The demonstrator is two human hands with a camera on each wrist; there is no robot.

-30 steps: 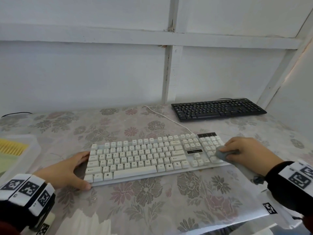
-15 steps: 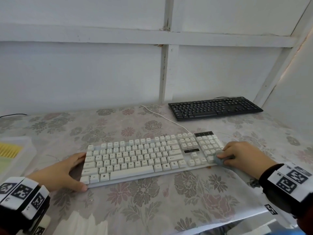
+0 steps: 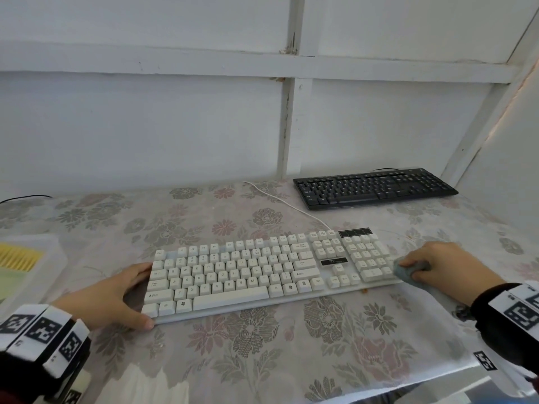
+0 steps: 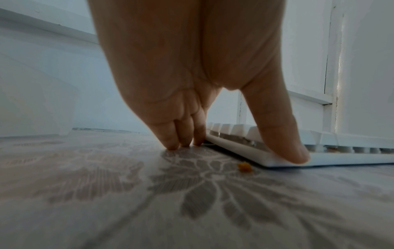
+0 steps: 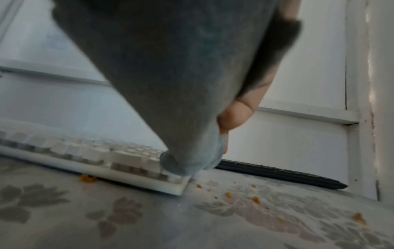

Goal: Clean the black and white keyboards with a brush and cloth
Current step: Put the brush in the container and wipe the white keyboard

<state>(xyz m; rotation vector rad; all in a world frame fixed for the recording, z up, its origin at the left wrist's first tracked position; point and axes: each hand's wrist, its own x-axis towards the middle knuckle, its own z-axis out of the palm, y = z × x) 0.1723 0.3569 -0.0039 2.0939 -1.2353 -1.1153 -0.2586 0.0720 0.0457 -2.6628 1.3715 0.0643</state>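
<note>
Right grip (image 3: 437,266) bunched around cloth (image 3: 404,271) at white keyboard (image 3: 262,272) corner

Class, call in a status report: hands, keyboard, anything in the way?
Left hand bracing white keyboard's left end. Right hand pressing cloth on its right edge. Orange crumbs on tablecloth.

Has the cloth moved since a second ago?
Yes: the cloth slid right, off the white keyboard number keys to its right edge.
</note>
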